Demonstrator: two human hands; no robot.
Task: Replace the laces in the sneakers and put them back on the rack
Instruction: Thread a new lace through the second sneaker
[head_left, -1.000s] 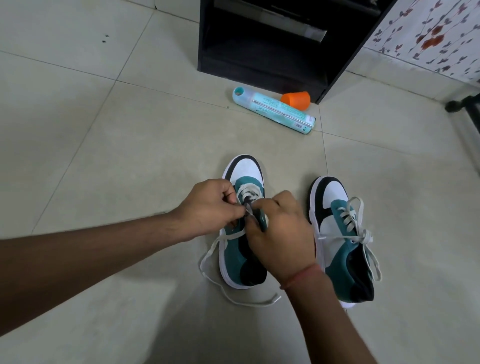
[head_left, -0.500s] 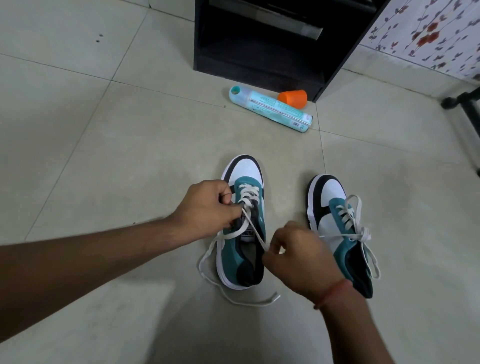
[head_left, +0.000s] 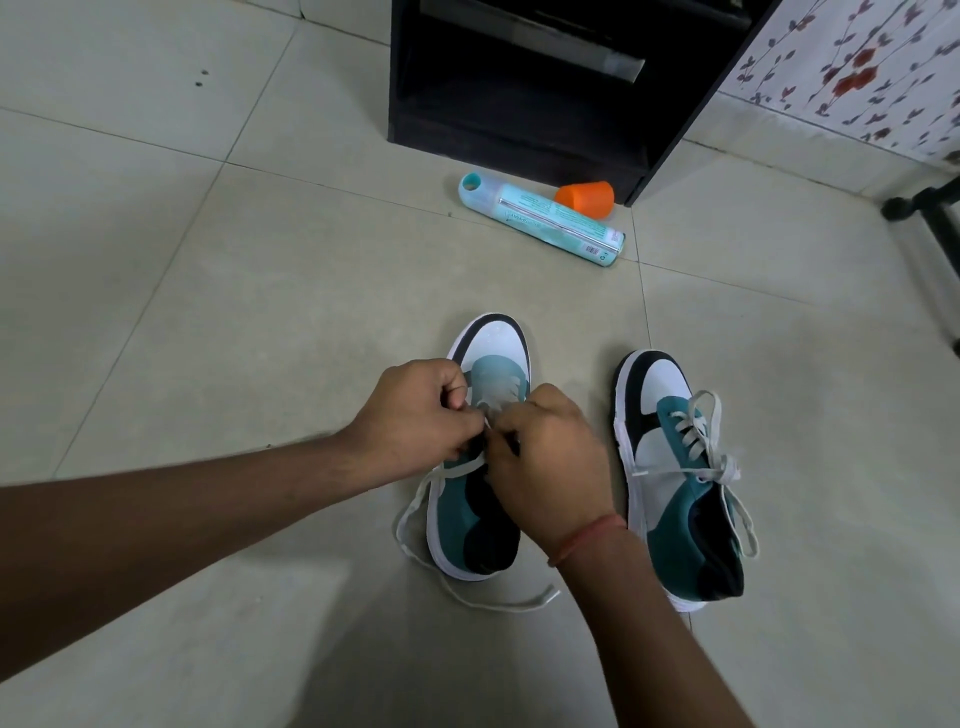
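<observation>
Two hands at one sneaker (head_left: 470, 499) mid-floor: your left hand (head_left: 415, 415) and right hand (head_left: 545, 457) each pinch its lace (head_left: 457, 470) to tighten it, while the laced sneaker (head_left: 680, 478) waits alongside, rack (head_left: 519, 104) beyond.

Pale tiled floor (head_left: 208, 291), light teal bottle (head_left: 540, 218) lying on its side near the dark cabinet, orange cap (head_left: 585, 197) just behind it, floral-patterned wall (head_left: 857, 67) at upper right, black stand leg (head_left: 924, 208) at the right edge
</observation>
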